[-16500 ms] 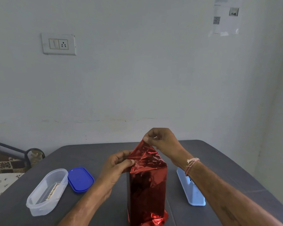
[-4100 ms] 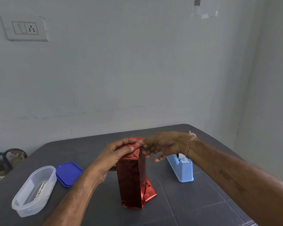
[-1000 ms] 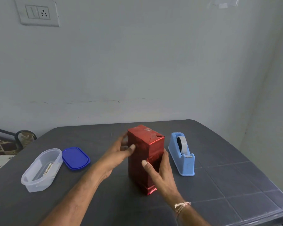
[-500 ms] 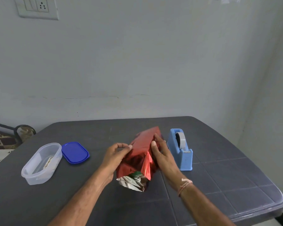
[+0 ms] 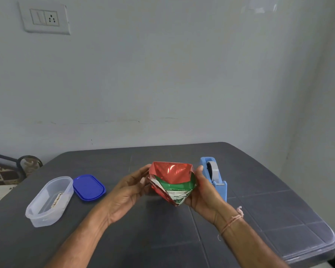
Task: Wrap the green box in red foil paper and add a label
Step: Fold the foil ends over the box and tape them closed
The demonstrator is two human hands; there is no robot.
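Observation:
The box wrapped in red foil paper (image 5: pixel 170 171) is held above the dark table, tipped so its unsealed end faces me. A strip of the green box (image 5: pixel 178 185) shows between loose foil flaps, whose silver inner side hangs below. My left hand (image 5: pixel 128 192) holds the box's left side with fingers along it. My right hand (image 5: pixel 203 192) cups the right side and the underside, thumb up along the edge. A label (image 5: pixel 57 199) lies inside the clear plastic tub (image 5: pixel 46 202).
A blue tape dispenser (image 5: pixel 215 176) stands just right of my right hand. The tub's blue lid (image 5: pixel 89 187) lies on the table (image 5: pixel 259 209) left of my left hand. The table's right edge is near. A wall stands behind.
The box stood upright on the table a second ago. Both hands tipped it over and lifted it, so the open end with the green box now faces me.

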